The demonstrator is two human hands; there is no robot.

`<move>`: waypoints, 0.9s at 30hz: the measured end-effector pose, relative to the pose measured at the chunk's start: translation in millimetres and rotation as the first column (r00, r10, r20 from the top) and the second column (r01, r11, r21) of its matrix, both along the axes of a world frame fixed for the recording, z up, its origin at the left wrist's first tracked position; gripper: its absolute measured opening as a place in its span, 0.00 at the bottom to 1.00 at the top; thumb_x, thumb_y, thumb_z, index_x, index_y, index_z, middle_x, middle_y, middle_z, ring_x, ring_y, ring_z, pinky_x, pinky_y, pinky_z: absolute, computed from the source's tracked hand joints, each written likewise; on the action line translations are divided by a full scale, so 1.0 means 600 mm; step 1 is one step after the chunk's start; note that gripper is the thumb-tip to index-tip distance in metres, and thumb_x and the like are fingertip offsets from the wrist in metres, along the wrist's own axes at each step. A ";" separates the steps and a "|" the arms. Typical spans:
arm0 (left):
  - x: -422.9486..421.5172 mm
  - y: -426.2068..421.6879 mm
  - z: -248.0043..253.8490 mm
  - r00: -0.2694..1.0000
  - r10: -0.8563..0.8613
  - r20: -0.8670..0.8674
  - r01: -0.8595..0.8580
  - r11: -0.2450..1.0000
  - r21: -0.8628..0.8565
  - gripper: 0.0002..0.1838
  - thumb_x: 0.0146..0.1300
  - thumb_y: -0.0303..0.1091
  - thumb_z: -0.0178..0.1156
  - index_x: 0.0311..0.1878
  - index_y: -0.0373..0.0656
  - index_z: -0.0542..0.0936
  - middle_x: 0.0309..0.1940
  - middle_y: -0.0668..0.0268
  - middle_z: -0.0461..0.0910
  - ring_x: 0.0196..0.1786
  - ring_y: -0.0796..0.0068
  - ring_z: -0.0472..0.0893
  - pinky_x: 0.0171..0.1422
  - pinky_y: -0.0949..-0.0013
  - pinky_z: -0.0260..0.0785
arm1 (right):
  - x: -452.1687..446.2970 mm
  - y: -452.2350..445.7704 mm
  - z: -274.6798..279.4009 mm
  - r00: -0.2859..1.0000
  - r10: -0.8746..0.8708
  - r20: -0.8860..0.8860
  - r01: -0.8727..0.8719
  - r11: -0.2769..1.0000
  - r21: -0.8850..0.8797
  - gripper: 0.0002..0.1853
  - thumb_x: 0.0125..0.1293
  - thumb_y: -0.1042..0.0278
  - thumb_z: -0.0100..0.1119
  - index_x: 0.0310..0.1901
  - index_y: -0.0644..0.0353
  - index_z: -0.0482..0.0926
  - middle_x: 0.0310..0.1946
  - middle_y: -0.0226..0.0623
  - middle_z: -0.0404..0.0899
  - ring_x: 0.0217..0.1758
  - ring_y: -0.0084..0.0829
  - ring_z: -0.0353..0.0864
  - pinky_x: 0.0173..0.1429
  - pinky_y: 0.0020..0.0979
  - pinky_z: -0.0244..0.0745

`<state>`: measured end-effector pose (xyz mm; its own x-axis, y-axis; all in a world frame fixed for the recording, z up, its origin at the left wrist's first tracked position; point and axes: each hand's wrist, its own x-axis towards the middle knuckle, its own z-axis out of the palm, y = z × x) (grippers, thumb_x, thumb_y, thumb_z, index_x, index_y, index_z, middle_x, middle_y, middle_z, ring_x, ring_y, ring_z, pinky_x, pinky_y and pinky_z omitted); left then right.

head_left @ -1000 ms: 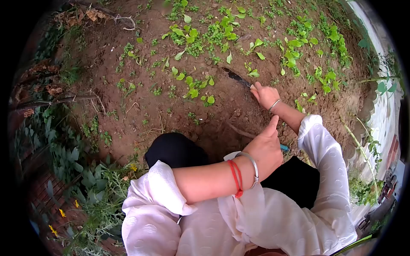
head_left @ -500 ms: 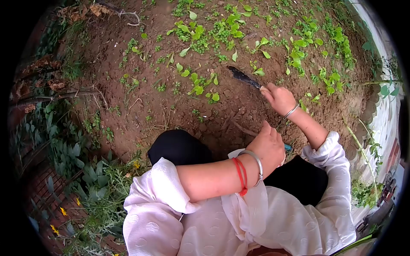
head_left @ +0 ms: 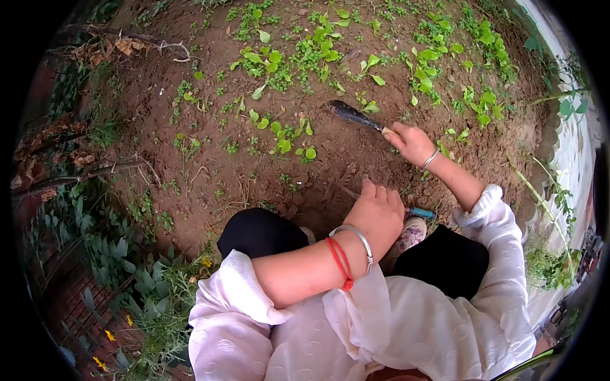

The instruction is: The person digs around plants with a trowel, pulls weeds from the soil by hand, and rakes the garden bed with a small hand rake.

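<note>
My right hand is closed around the pale handle of a small trowel. Its dark, narrow blade points up and left, just above the bare soil. Small leafy seedlings grow close to the blade. Nearer my body, my left hand is held low over the ground with its fingers stretched forward, palm hidden. Beside it lies a teal handle; a thin brown shaft shows on the other side of my fingers, and whether the two belong together is hidden by the hand.
Soil with scattered green seedlings spreads ahead. Dry branches and leafy plants border the left. A pale wall edge runs along the right. My knees and a patterned shoe are close below.
My left hand has shifted slightly left, uncovering more of the teal handle and the shoe. The trowel has moved slightly left and its blade has turned. The whole view has shifted a little.
</note>
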<state>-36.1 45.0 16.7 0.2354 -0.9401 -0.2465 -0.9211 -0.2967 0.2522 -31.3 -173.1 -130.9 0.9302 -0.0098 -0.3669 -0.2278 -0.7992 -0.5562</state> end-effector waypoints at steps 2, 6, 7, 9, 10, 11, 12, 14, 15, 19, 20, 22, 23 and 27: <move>-0.001 -0.003 -0.004 1.000 -0.019 -0.017 0.020 1.000 0.000 0.19 0.57 0.30 0.53 0.51 0.33 0.77 0.38 0.58 0.79 0.47 0.61 0.77 0.63 0.56 0.64 | -0.036 0.019 0.005 0.997 0.072 -0.012 -0.073 0.995 -0.073 0.14 0.67 0.56 0.53 0.40 0.60 0.72 0.27 0.51 0.79 0.35 0.53 0.80 0.38 0.50 0.74; -0.003 -0.005 -0.009 0.991 -0.102 -0.082 0.107 0.993 0.050 0.12 0.55 0.29 0.54 0.40 0.36 0.80 0.37 0.57 0.79 0.47 0.60 0.77 0.64 0.57 0.63 | -0.060 0.035 0.031 0.979 0.196 -0.058 -0.202 0.972 -0.122 0.13 0.67 0.59 0.54 0.40 0.62 0.67 0.29 0.50 0.80 0.35 0.51 0.81 0.37 0.50 0.75; -0.004 -0.005 -0.010 0.988 -0.122 -0.098 0.128 0.990 0.062 0.10 0.55 0.29 0.54 0.37 0.37 0.81 0.36 0.57 0.79 0.47 0.60 0.77 0.64 0.57 0.63 | -0.068 0.036 0.029 0.990 0.144 -0.011 -0.144 0.982 -0.124 0.13 0.67 0.60 0.54 0.41 0.61 0.66 0.28 0.50 0.80 0.34 0.52 0.80 0.37 0.50 0.75; -0.005 -0.004 -0.010 0.983 -0.139 -0.117 0.151 0.984 0.098 0.09 0.54 0.29 0.54 0.35 0.37 0.81 0.36 0.57 0.79 0.47 0.60 0.77 0.64 0.57 0.63 | -0.076 0.036 0.014 0.994 0.063 0.094 -0.051 0.991 -0.124 0.12 0.66 0.61 0.54 0.42 0.59 0.66 0.28 0.51 0.79 0.33 0.54 0.79 0.36 0.51 0.74; -0.007 -0.005 -0.011 0.983 -0.136 -0.125 0.149 0.983 0.102 0.09 0.54 0.29 0.54 0.35 0.37 0.81 0.36 0.57 0.79 0.46 0.61 0.77 0.63 0.57 0.63 | -0.072 0.037 0.004 0.995 0.019 0.098 -0.008 0.993 -0.115 0.13 0.68 0.59 0.53 0.43 0.59 0.65 0.27 0.51 0.79 0.32 0.55 0.79 0.35 0.50 0.74; -0.009 -0.005 -0.011 0.982 -0.133 -0.132 0.147 0.983 0.107 0.09 0.54 0.29 0.54 0.34 0.37 0.81 0.36 0.57 0.79 0.46 0.61 0.77 0.63 0.57 0.63 | -0.065 0.036 -0.005 0.999 -0.006 0.051 0.012 0.992 -0.123 0.13 0.68 0.59 0.51 0.43 0.60 0.65 0.28 0.51 0.80 0.32 0.54 0.80 0.35 0.50 0.74; -0.011 -0.008 -0.011 0.982 -0.130 -0.138 0.144 0.985 0.098 0.09 0.54 0.28 0.54 0.35 0.37 0.81 0.36 0.57 0.79 0.46 0.61 0.77 0.63 0.58 0.64 | -0.055 0.036 -0.014 1.000 -0.030 0.005 0.030 0.991 -0.130 0.13 0.69 0.59 0.50 0.42 0.60 0.65 0.29 0.51 0.80 0.33 0.53 0.80 0.35 0.49 0.75; -0.012 -0.011 -0.014 0.984 -0.121 -0.130 0.131 0.989 0.072 0.10 0.54 0.28 0.54 0.37 0.36 0.80 0.36 0.57 0.78 0.45 0.62 0.77 0.62 0.58 0.64 | -0.036 0.036 -0.024 1.000 -0.022 -0.001 0.022 0.988 -0.156 0.13 0.71 0.58 0.46 0.42 0.61 0.65 0.30 0.52 0.80 0.33 0.52 0.81 0.35 0.49 0.75; -0.014 -0.012 -0.016 0.986 -0.114 -0.121 0.122 0.991 0.054 0.11 0.55 0.28 0.53 0.39 0.35 0.80 0.36 0.58 0.78 0.45 0.62 0.77 0.62 0.58 0.64 | -0.031 0.033 -0.035 1.000 -0.014 0.017 0.016 0.985 -0.169 0.13 0.71 0.58 0.46 0.42 0.61 0.65 0.30 0.51 0.80 0.33 0.52 0.81 0.35 0.49 0.75; -0.015 -0.010 -0.019 0.992 -0.109 -0.060 0.110 0.994 0.022 0.16 0.55 0.28 0.53 0.47 0.32 0.78 0.36 0.58 0.78 0.45 0.62 0.77 0.61 0.59 0.65 | -0.027 0.030 -0.045 1.000 -0.024 0.013 0.026 0.980 -0.199 0.12 0.71 0.58 0.46 0.42 0.60 0.66 0.29 0.50 0.81 0.33 0.51 0.82 0.37 0.49 0.75; -0.015 -0.010 -0.019 0.993 -0.108 -0.048 0.109 0.994 0.020 0.17 0.55 0.28 0.53 0.48 0.32 0.77 0.37 0.58 0.78 0.45 0.62 0.77 0.61 0.59 0.65 | -0.028 0.031 -0.029 0.999 -0.040 0.006 0.041 0.980 -0.193 0.12 0.71 0.58 0.46 0.43 0.59 0.67 0.29 0.50 0.81 0.33 0.51 0.82 0.37 0.49 0.75; -0.015 -0.009 -0.017 0.993 -0.108 -0.046 0.109 0.994 0.029 0.19 0.56 0.28 0.52 0.50 0.31 0.77 0.37 0.58 0.78 0.45 0.62 0.77 0.61 0.59 0.65 | -0.025 0.030 -0.027 0.999 -0.049 0.013 0.051 0.980 -0.193 0.12 0.71 0.58 0.47 0.43 0.59 0.67 0.28 0.50 0.81 0.34 0.50 0.82 0.37 0.49 0.76; -0.015 -0.009 -0.017 0.993 -0.109 -0.046 0.111 0.993 0.032 0.19 0.56 0.28 0.52 0.50 0.31 0.77 0.37 0.58 0.78 0.45 0.62 0.77 0.61 0.59 0.65 | -0.020 0.025 -0.035 0.999 -0.042 0.026 0.047 0.979 -0.200 0.12 0.71 0.58 0.47 0.43 0.60 0.67 0.28 0.50 0.81 0.34 0.50 0.82 0.37 0.48 0.76; -0.021 -0.014 -0.023 0.990 -0.134 -0.053 0.136 0.990 0.045 0.17 0.58 0.30 0.52 0.49 0.34 0.79 0.40 0.57 0.79 0.47 0.60 0.78 0.61 0.56 0.65 | -0.035 0.020 -0.067 0.999 0.028 -0.030 -0.033 0.983 -0.181 0.13 0.70 0.58 0.49 0.43 0.60 0.68 0.28 0.50 0.81 0.33 0.50 0.82 0.37 0.48 0.76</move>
